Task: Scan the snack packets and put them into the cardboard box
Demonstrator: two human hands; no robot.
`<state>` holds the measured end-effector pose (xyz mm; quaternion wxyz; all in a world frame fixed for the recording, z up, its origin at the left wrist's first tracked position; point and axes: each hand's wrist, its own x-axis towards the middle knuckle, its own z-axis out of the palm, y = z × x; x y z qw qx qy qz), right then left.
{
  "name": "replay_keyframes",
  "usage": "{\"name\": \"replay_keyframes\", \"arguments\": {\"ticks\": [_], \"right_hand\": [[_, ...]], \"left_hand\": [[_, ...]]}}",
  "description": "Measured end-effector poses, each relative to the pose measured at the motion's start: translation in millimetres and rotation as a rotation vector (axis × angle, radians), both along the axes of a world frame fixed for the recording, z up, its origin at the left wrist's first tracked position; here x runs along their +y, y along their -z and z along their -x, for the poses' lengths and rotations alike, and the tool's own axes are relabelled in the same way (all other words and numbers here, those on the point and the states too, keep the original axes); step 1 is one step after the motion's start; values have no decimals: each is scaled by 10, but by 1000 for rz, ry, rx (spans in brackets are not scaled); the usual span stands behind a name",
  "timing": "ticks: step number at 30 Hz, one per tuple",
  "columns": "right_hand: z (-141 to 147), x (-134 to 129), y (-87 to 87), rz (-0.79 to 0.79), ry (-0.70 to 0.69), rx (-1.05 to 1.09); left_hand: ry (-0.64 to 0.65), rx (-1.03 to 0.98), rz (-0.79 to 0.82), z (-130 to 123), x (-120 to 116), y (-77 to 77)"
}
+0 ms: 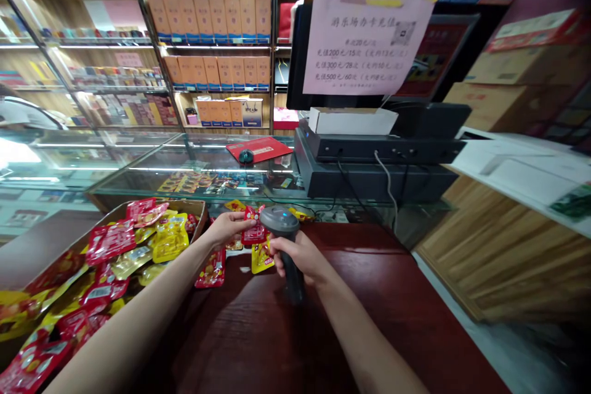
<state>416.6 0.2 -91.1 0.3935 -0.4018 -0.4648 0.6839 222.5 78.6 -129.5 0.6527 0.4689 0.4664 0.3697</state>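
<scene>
My right hand is wrapped round the handle of a black barcode scanner, whose head shows a small blue light. Pinched in my left hand is a small red snack packet, held up right beside the scanner head. Below it, a yellow snack packet lies on the dark red wooden table. Another red packet rests under my left wrist. A cardboard box at the left is heaped with red and yellow packets.
Behind the table stands a glass display counter with a mouse on a red pad. A monitor with a paper sign stands above black equipment with hanging cables. Shelves of boxed goods line the back. A person's sleeve shows at far left.
</scene>
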Motion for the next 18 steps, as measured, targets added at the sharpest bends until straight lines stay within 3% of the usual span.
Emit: {"name": "replay_keyframes", "arguments": {"ticks": [18], "right_hand": [[0, 30, 65, 31, -7, 18]], "left_hand": [[9, 61, -42, -32, -25, -29]]}}
